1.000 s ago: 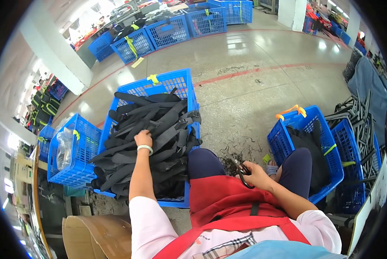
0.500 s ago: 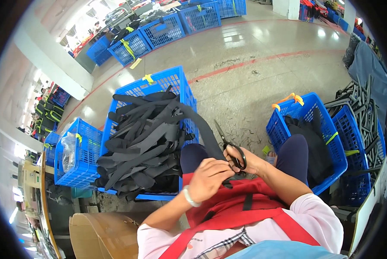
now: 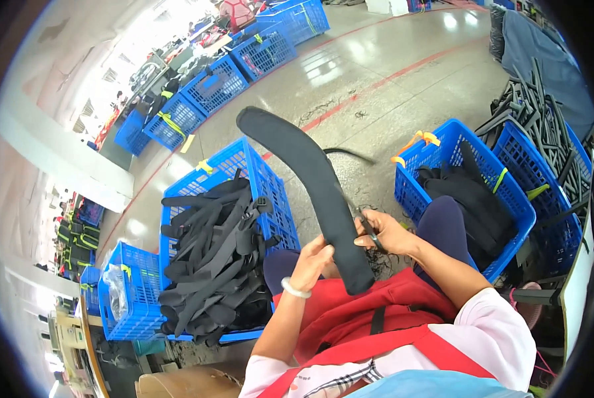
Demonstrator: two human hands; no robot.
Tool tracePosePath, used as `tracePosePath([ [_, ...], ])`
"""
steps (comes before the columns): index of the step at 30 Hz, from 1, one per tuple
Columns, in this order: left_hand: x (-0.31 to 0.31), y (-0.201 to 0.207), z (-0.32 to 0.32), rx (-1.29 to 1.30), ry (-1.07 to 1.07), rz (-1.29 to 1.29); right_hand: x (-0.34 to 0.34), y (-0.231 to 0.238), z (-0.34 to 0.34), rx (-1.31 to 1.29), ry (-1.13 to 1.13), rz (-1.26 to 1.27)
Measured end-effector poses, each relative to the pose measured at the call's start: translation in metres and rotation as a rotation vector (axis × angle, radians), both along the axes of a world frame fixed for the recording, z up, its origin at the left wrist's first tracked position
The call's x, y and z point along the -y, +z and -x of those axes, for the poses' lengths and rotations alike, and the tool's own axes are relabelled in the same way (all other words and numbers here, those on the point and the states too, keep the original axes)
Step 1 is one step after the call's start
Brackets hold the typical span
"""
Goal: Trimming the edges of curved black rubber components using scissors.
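Note:
A long, curved black padded strap (image 3: 300, 166) stands up over my lap, its lower end at my red apron (image 3: 336, 312). My left hand (image 3: 313, 262) grips its lower part from the left side. On the other side, my right hand (image 3: 391, 233) holds black-handled scissors (image 3: 370, 231), with its fingers close against the strap; the blades are mostly hidden. Past the strap a thin black webbing band (image 3: 350, 154) sticks out to the right. At my left, a blue crate (image 3: 275, 199) is heaped with similar black straps (image 3: 210, 259).
Another blue crate (image 3: 519, 232) by my right knee holds black padded pieces (image 3: 472, 212). Beyond it, dark tubes (image 3: 542, 126) pile over a crate. A smaller blue crate (image 3: 134, 292) and a cardboard box (image 3: 184, 383) are at the left. Dark scraps (image 3: 320, 106) litter the floor.
The padded strap has swung from the left crate to upright over my lap. My left hand has moved down onto its lower part. The scissors have turned in my right hand. The view has shifted.

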State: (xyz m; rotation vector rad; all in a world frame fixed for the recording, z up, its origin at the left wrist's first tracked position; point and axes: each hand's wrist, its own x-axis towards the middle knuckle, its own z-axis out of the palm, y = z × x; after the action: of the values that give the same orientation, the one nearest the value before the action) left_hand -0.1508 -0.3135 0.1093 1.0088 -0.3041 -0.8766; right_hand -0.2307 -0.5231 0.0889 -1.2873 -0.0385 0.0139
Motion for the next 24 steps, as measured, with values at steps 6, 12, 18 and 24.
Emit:
tracePosePath([
  [6, 0.049, 0.013, -0.036, 0.19, -0.183, 0.003, 0.018, 0.017, -0.021, -0.007, -0.062, -0.1],
  [12, 0.064, -0.003, -0.059, 0.112, -0.201, 0.143, 0.031, 0.007, -0.054, -0.069, -0.035, -0.247],
  [18, 0.045, -0.043, -0.069, 0.153, 0.113, 0.028, 0.016, -0.022, -0.061, -0.106, -0.075, -0.079],
  [24, 0.058, -0.025, -0.083, 0.063, 0.231, 0.156, 0.026, -0.001, -0.064, -0.085, -0.189, 0.105],
])
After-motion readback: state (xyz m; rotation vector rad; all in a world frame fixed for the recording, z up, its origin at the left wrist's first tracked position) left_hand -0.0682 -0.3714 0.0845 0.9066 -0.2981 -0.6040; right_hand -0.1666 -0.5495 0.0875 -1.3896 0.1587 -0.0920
